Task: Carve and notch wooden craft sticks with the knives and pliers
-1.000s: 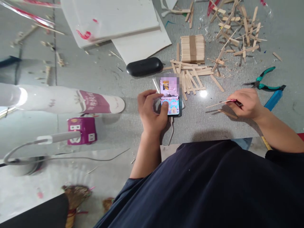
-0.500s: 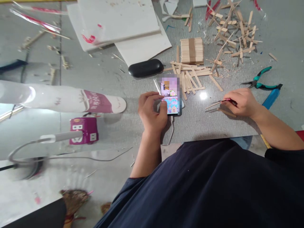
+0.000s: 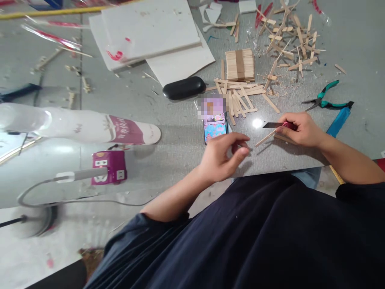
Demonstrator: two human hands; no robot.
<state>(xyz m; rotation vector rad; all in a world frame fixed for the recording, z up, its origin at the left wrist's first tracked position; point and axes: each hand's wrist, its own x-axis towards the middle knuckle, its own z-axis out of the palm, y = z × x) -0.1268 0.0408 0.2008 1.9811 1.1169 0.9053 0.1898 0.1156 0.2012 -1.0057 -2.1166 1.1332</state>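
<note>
My right hand (image 3: 297, 128) is closed around a red-handled utility knife (image 3: 272, 125), its dark blade pointing left. The same fingers pinch a thin wooden stick (image 3: 264, 137) that slants down to the left. Under that hand lies another flat craft stick (image 3: 282, 139) on the table. My left hand (image 3: 227, 154) hovers with its fingers apart and holds nothing, a short way left of the stick's tip. Behind it a phone (image 3: 215, 130) with a lit, colourful screen lies on the table, its lower edge partly covered by the hand.
Loose craft sticks (image 3: 237, 102) and a banded bundle of sticks (image 3: 248, 66) lie beyond the phone, beside a black case (image 3: 184, 88). Green-handled pliers (image 3: 327, 98) rest at right. A white-and-maroon bottle (image 3: 120, 128) and a purple power socket (image 3: 110, 166) are at left.
My left hand has left the phone screen and moved right, towards my right hand. The knife in my right hand has turned, so its blade shows broadside.
</note>
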